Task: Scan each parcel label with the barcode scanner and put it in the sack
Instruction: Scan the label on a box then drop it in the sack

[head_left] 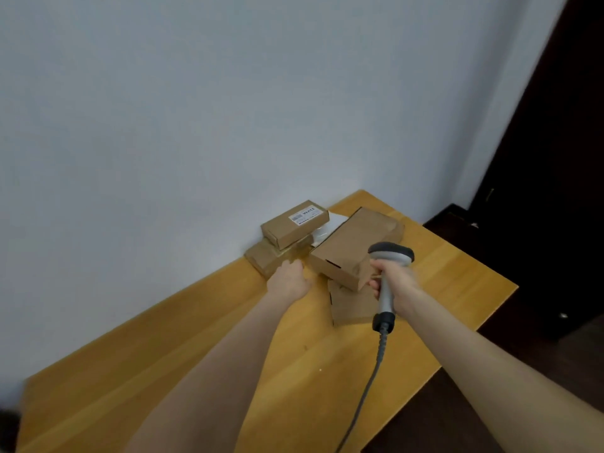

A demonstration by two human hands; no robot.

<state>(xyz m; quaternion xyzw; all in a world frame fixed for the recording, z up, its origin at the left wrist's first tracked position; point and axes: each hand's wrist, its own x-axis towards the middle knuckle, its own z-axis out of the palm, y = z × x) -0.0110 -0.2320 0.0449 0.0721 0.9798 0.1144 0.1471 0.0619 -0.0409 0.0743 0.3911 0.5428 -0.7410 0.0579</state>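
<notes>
By the wall (163,125), right hand (397,284) tight round barcode scanner (391,254), left hand (289,282) open against a parcel (264,258)

The desk (228,371) was pale yellow wood, its far edge against a white wall (163,125). Parcels were bunched at its far corner. A low brown parcel (261,259) lay flat on the wood, touching the wall, and carried a labelled parcel (292,225). Just right of it a small brown parcel (351,308) lay on the desk with a large parcel (348,246) tilted over it. A white packet (331,225) showed between the stacks; whether it touched the wood was unclear.
</notes>
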